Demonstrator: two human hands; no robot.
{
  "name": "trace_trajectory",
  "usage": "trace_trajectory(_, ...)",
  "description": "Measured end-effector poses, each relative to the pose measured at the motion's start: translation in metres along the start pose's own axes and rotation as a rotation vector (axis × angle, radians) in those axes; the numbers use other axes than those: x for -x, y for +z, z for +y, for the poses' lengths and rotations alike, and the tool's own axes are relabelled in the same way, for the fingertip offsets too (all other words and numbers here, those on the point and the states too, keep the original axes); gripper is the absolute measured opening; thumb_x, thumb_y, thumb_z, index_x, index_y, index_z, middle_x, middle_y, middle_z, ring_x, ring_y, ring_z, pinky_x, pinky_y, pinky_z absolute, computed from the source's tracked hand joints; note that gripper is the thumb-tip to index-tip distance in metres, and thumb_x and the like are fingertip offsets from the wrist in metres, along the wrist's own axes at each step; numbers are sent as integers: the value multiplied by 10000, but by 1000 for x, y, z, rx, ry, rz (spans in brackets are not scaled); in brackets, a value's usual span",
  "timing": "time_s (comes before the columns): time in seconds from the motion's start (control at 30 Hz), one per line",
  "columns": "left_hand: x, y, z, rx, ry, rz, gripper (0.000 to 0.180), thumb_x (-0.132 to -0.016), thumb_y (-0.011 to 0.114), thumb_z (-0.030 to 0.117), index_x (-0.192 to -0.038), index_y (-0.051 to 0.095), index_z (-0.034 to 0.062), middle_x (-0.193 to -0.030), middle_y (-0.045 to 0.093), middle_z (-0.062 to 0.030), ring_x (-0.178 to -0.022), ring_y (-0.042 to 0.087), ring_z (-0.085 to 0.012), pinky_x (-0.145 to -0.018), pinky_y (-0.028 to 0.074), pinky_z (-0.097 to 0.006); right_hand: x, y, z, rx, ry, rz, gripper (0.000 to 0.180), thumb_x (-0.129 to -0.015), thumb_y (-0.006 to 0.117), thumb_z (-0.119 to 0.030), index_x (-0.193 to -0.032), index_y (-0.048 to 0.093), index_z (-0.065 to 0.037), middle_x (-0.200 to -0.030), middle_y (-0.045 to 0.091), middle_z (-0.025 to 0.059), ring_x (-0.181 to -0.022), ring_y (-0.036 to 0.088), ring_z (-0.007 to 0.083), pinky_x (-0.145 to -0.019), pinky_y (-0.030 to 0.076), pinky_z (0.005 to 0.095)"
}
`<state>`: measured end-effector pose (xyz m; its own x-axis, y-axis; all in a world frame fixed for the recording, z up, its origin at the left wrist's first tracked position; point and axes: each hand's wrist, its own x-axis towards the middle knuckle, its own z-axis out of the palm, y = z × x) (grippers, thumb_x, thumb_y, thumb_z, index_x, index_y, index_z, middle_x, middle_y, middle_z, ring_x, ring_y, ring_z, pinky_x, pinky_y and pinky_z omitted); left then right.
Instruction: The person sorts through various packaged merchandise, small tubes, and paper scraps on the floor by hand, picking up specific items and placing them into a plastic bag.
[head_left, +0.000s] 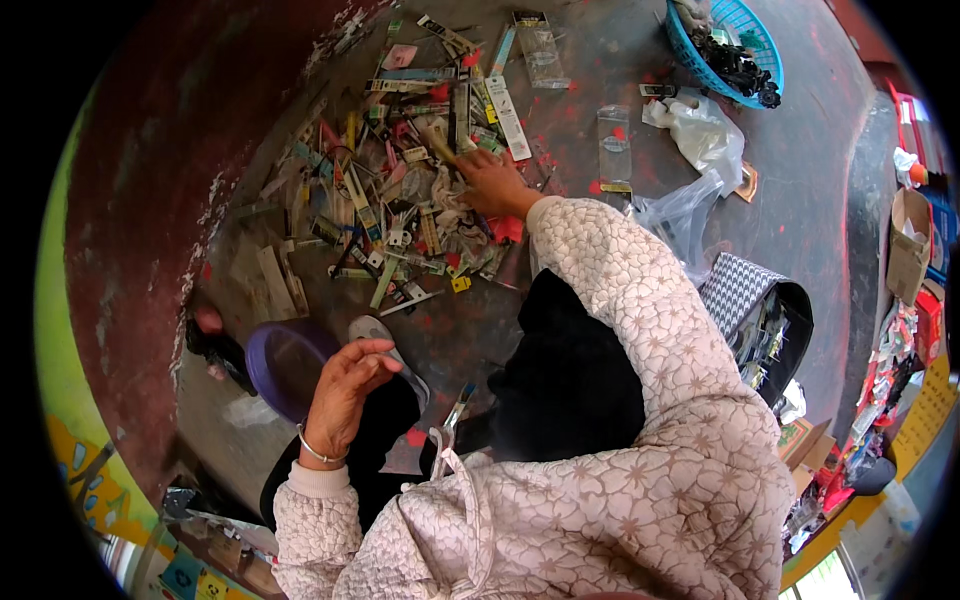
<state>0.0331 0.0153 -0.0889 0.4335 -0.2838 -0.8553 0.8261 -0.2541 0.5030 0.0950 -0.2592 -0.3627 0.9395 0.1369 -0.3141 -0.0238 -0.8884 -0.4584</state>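
A mixed heap of small flat packages, plastic strips and scraps is spread over the dark floor in front of me. My right hand reaches onto its right side, fingers spread. A blurred tan strip lies at its fingertips; whether they touch it I cannot make out. Just right of that hand is a long white printed strip. My left hand, with a bangle at the wrist, hovers above my left leg. Its fingers are loosely bent and apart, with nothing visible in them. Beside it stands a purple tub.
At the far right, a blue basket holds dark items. Clear plastic bags and flat clear packets lie right of the heap. A houndstooth-patterned bag with packets inside stands by my right arm. Boxes line the right edge.
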Motion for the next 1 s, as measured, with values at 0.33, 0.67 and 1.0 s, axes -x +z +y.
trace_trajectory(0.33, 1, -3, -3, 32, 20, 1, 236, -870, 502, 137, -1062, 550, 9, -872, 622, -48, -831, 567, -118, -819, 422, -247, -3, -12, -25, -496, 142, 3, 526, -760, 599, -246, -1232, 433, -82, -1188, 498, 169, -1070, 490, 360, -860, 372, 518)
trace_trajectory(0.67, 1, -3, -5, 40, -9, -2, 245, -856, 516, 129, -1065, 541, 3, -871, 625, -55, -825, 575, -125, -821, 428, -260, -23, 23, 61, 301, 237, 464, 414, -752, 556, -108, -1139, 464, 8, -1166, 497, 143, -1112, 456, 280, -920, 358, 467)
trace_trajectory(1.0, 4, -2, -2, 32, -2, -1, 228, -853, 530, 131, -1048, 546, 14, -855, 614, -40, -860, 583, -137, -855, 429, -289, 23, 20, -22, -256, -138, 80, 503, -703, 568, -15, -1193, 502, -111, -1018, 583, 154, -905, 582, 341, -738, 475, 440)
